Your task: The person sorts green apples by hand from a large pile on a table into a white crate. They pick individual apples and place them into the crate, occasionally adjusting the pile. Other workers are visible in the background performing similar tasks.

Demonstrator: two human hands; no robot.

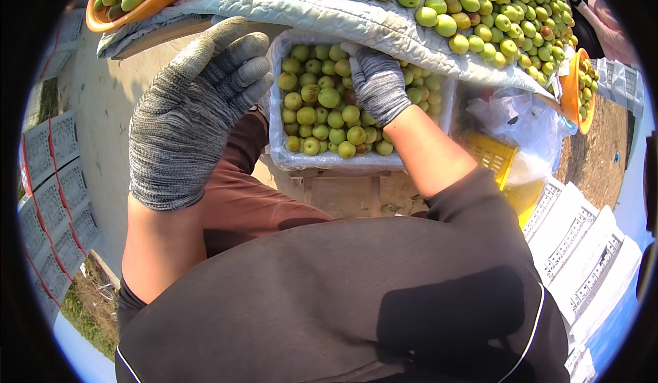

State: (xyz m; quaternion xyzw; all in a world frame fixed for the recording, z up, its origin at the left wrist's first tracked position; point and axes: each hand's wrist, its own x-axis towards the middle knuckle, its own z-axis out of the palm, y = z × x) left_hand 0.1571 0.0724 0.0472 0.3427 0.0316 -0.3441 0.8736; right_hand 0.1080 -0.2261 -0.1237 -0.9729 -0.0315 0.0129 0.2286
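Observation:
My left hand (pixel 190 110), in a grey knitted glove with pale fingertips, is raised at the left of a plastic-lined crate (pixel 336 164), its palm in view and its fingers apart with nothing in them. Green jujube-like fruits (pixel 329 98), some with brown patches, fill the crate. My right hand (pixel 378 82), gloved the same way, lies over the fruits at the crate's far side, by the edge of a quilted cloth (pixel 329 10). Its fingertips are partly hidden, so whether it holds a fruit cannot be told. More such fruits (pixel 478 18) are heaped on the cloth.
An orange basket (pixel 149 10) of fruits stands at the upper left, another orange basket (pixel 570 90) at the right. Right of the crate are a yellow plastic crate (pixel 488 154) and clear plastic bags (pixel 519 121). Stacked printed cartons (pixel 59 177) stand at left. Another person's arm (pixel 591 18) shows at the upper right.

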